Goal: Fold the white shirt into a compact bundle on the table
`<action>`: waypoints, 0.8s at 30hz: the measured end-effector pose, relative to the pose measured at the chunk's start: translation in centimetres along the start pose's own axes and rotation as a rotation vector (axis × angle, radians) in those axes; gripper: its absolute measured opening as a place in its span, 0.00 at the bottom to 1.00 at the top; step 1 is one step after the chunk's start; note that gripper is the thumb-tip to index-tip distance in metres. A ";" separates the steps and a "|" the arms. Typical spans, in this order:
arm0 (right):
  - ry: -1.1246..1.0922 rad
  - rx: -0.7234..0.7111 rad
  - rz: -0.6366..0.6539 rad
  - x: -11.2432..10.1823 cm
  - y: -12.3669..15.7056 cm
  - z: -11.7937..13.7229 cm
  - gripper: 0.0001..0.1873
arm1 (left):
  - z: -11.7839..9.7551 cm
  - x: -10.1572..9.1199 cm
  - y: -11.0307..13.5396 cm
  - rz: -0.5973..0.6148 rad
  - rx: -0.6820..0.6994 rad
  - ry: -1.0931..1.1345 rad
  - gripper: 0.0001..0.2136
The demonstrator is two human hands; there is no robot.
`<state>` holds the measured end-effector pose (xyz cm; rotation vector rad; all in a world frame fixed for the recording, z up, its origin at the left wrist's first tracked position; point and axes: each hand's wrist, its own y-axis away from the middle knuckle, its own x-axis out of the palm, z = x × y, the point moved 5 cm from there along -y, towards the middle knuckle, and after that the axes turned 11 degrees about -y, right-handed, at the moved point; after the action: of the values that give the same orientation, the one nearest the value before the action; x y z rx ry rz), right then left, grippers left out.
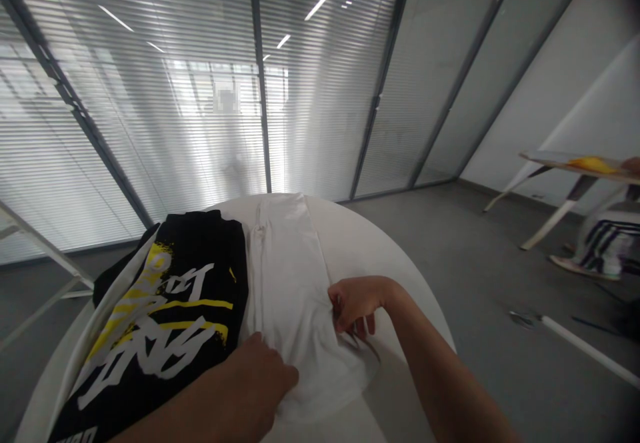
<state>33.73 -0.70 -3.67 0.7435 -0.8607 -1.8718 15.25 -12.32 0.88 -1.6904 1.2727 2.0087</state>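
A white garment lies folded lengthways down the middle of a round white table. My right hand is closed in a pinch on the garment's right edge. My left hand rests on the near left part of the white garment, fingers curled down onto the cloth. Beside it to the left lies a black T-shirt with yellow and white lettering, partly hanging over the table's left rim.
Glass walls with blinds stand behind the table. A white frame is at the left. At the right, a wooden table carries a yellow item, with a person's striped trouser legs below. A white pole lies on the grey floor.
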 end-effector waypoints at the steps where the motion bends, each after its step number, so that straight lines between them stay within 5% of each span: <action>1: 0.001 -0.013 0.006 0.1 0.1 0.1 0.18 | 0.1 -0.1 0.1 -0.013 0.006 0.008 0.11; 7: 0.135 0.132 -0.068 -0.1 0.4 -0.8 0.15 | 2.4 -1.4 1.3 0.021 -0.031 0.183 0.12; 13: 0.147 0.082 0.020 1.0 0.4 0.1 0.05 | 4.6 -3.4 2.6 0.029 -0.028 0.377 0.11; 16: 0.127 0.071 0.033 1.0 0.9 0.3 0.04 | 5.1 -3.1 2.7 0.052 -0.034 0.377 0.13; 22: 0.105 0.093 -0.014 0.2 1.6 -0.4 0.06 | 5.0 -1.2 2.3 0.279 -0.049 0.392 0.13; 24: 0.105 0.103 -0.021 0.0 1.5 -0.6 0.06 | 5.5 -0.9 1.9 0.258 -0.092 0.409 0.11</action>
<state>34.88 -1.36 -2.80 0.9088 -0.8904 -1.8007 10.46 -9.17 2.38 -2.1608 1.6220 1.9419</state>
